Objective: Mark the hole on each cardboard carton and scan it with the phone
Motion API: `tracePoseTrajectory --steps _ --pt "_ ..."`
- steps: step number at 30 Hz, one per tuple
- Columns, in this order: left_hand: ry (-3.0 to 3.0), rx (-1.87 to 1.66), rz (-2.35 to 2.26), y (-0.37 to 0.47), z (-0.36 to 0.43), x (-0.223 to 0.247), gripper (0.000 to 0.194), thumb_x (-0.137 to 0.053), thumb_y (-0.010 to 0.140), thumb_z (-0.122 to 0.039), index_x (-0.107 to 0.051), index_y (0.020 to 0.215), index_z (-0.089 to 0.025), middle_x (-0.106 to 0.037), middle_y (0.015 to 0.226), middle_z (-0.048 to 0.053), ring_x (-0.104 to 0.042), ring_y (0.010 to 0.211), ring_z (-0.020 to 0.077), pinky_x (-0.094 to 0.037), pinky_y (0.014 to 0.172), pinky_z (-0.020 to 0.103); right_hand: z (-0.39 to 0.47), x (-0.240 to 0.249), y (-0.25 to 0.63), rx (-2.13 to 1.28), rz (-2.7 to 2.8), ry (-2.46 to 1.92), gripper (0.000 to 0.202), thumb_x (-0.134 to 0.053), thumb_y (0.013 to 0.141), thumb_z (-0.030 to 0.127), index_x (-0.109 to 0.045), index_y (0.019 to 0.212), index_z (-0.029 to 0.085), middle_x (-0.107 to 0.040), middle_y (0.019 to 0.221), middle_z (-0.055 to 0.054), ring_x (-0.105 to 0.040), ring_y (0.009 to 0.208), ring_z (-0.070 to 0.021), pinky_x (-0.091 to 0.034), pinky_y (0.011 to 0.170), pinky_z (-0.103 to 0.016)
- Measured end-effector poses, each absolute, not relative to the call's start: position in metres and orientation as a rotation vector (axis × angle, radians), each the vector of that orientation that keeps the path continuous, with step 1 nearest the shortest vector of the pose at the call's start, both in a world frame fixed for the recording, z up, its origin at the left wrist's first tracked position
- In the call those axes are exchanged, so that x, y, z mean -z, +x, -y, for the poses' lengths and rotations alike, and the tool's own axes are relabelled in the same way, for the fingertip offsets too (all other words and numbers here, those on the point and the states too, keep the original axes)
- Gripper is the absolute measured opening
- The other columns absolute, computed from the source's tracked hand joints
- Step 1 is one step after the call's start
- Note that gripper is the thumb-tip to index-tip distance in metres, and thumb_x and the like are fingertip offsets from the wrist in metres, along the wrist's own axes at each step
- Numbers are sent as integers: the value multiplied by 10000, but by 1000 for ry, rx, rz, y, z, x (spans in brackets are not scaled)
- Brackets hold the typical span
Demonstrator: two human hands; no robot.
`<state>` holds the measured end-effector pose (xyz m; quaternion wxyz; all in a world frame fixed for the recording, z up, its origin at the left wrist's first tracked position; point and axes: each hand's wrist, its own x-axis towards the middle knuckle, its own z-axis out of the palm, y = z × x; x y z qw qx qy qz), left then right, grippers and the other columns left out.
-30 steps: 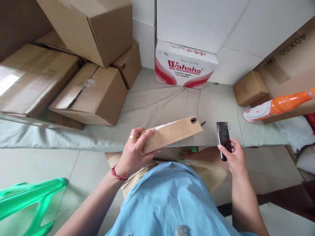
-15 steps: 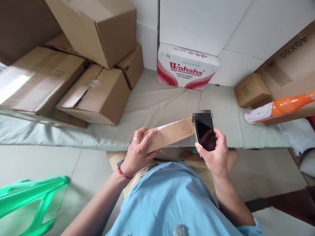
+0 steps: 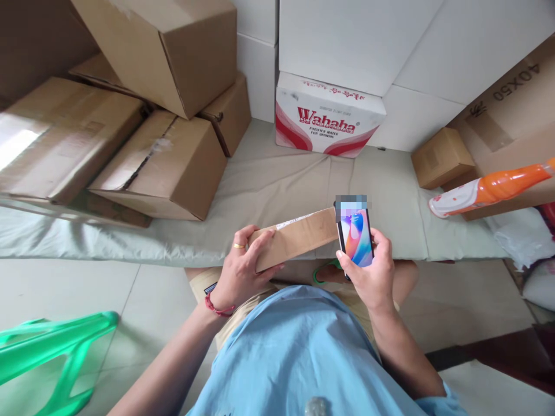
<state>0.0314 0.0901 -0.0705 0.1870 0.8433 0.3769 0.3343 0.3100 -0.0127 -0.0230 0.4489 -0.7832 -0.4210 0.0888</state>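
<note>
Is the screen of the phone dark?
No, the phone in the right hand is lit up with a colourful picture.

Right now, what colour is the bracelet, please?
The bracelet is red, seen best in the head view.

Soft, fairly bright light is cast, apparently from the left. Far left of the left hand [image 3: 247, 263], a taped carton [image 3: 73, 127] is streaked with white glare; nearer, the green stool [image 3: 65, 341] is slightly blurred. Above the right hand [image 3: 370, 274], the phone's [image 3: 359, 240] lit top is pixelated. Outer shapes are stretched.
</note>
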Motion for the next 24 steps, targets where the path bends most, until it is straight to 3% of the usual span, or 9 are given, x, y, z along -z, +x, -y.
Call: tracePoseTrajectory --steps 7,11,17,21,24 --pt "2274 -1147 -1072 24 -87 91 1011 -887 897 -362 -303 1719 -284 -495 1509 209 -576 1378 379 -605 1085 553 19 44 370 -122 885 -2132 916 -894 685 679 -568 1413 229 -654 1357 -147 -651 1268 -368 -524 1142 -562" --pt "2043 -1097 -1114 18 -84 96 870 -916 852 -375 -495 1605 -266 -585 1441 155 -625 1336 339 -601 1094 494 20 69 436 -60 720 -2443 921 -831 653 661 -587 1387 162 -634 1397 -215 -603 1344 -399 -482 1186 -553" --pt "1096 -1044 -1163 19 -86 73 807 -935 754 -577 -613 1411 -236 -714 1312 105 -732 1120 266 -646 906 341 17 86 491 -163 657 -2653 931 -857 610 596 -616 1350 85 -639 1328 -301 -639 1264 -464 -522 1084 -590" --pt "566 -812 -1073 21 -81 58 780 -859 760 -684 -664 1344 -206 -799 1196 127 -779 1129 357 -679 910 442 12 87 504 -198 686 -2701 959 -878 602 577 -612 1374 74 -623 1359 -332 -604 1306 -508 -471 1135 -653" --pt "344 -695 -984 25 -76 56 742 -826 775 -697 -708 1295 -181 -834 1060 141 -798 1129 418 -689 938 534 8 84 504 -183 734 -2715 866 -855 655 572 -647 1351 101 -573 1474 -341 -492 1449 -538 -368 1225 -702"
